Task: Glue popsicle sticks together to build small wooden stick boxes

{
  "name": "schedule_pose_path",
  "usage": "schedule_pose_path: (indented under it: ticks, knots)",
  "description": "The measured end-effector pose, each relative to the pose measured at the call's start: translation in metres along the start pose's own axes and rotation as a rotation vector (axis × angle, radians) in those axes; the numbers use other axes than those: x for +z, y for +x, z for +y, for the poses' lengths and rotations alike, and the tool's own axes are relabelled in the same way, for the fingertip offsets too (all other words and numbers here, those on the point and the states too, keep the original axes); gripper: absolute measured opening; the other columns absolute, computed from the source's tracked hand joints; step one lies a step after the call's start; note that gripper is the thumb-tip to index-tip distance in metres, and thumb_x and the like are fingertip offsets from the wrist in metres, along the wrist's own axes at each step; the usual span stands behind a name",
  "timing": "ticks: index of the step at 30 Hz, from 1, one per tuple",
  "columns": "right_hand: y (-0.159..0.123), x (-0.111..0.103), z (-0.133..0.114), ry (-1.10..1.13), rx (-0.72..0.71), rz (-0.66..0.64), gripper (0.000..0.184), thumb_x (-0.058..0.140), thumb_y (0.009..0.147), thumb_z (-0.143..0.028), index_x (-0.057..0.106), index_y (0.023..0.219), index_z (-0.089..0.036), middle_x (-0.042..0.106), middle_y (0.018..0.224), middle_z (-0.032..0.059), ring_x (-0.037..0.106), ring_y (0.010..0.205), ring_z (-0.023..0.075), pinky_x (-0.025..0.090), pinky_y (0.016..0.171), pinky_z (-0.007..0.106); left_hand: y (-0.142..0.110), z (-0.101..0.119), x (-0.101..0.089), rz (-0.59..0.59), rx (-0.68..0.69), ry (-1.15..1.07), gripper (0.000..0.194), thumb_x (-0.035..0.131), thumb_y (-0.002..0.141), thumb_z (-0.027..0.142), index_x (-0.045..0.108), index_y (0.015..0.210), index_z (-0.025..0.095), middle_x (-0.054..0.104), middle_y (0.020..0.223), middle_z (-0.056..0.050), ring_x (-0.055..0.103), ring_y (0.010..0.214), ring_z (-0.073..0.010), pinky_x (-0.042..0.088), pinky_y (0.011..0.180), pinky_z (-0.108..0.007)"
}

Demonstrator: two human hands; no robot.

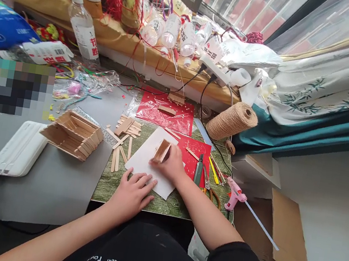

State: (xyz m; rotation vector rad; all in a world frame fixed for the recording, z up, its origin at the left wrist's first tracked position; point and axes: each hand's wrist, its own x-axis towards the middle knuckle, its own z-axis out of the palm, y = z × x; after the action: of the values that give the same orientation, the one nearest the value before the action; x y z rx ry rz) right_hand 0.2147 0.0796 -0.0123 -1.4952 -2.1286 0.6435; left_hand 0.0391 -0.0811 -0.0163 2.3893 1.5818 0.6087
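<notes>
My right hand point(171, 164) is closed around a small cardboard box point(161, 149), held over a white sheet of paper point(147, 155). The box's open side faces up, and part of it is hidden behind my fingers. My left hand point(136, 190) lies flat with fingers spread on the sheet's lower left edge and holds nothing. Loose craft sticks point(117, 159) lie left of the paper, below a pile of more sticks and a piece of cardboard point(124, 126). Farther left stands a larger box made of craft sticks point(75, 132), divided inside.
Right of the paper lie a green utility knife point(199, 172), scissors point(211, 191) and a yellow pen point(213, 170). A pink glue gun point(235, 195) sits at the right edge. Twine point(233, 121), red sheets point(167, 109) and a power strip point(215, 70) are farther back; a white device point(19, 150) is left.
</notes>
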Motion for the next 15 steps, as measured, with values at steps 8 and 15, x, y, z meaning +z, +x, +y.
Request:
schedule_pose_path:
  ticks: [8,15]
  knots:
    - [0.0004,-0.0015,0.0002,-0.023,0.005,0.057,0.082,0.098,0.06,-0.054,0.056,0.124,-0.025,0.067,0.12,0.0106,0.061,0.115,0.0345,0.053,0.101,0.051,-0.0008,-0.0004,-0.0007,-0.003,-0.01,-0.011,0.04,0.059,0.103,0.046,0.065,0.14,0.032,0.07,0.14,-0.008,0.063,0.127,-0.0301,0.024,0.125,-0.063]
    - [-0.0039,0.0021,-0.0003,-0.026,0.004,0.054,0.083,0.098,0.058,-0.054,0.057,0.123,-0.024,0.065,0.12,0.0113,0.06,0.116,0.0363,0.051,0.103,0.054,-0.0021,-0.0032,0.0013,-0.014,-0.01,-0.026,0.043,0.057,0.104,0.051,0.063,0.142,0.031,0.07,0.141,-0.006,0.062,0.128,-0.0289,0.024,0.124,-0.063]
